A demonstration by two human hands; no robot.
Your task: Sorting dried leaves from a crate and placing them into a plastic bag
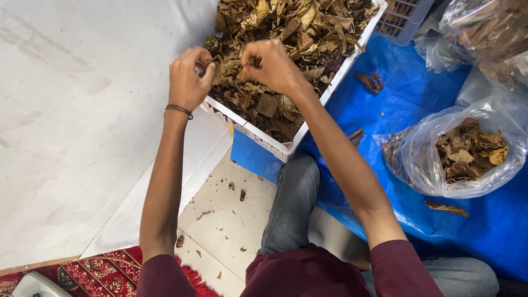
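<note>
Here both hands meet over the near corner of a white plastic crate (286,147) heaped with dried brown leaves (297,33). The left hand (188,80) is closed in a pinch, thumb and fingers gripping one end of a crumpled dried leaf (223,67); the right hand (272,67) is curled shut on the other end. The leaf is stretched between them, its long axis running roughly left to right, from one hand across to the other, just above the heap. A dark band (179,110) circles the left wrist. To the right of the right forearm lies a blue tarpaulin (418,88) with loose leaf scraps (372,81), and farther right a clear plastic bag (429,165) holding more dried leaves. Below the left elbow shows a red patterned rug (99,272).
</note>
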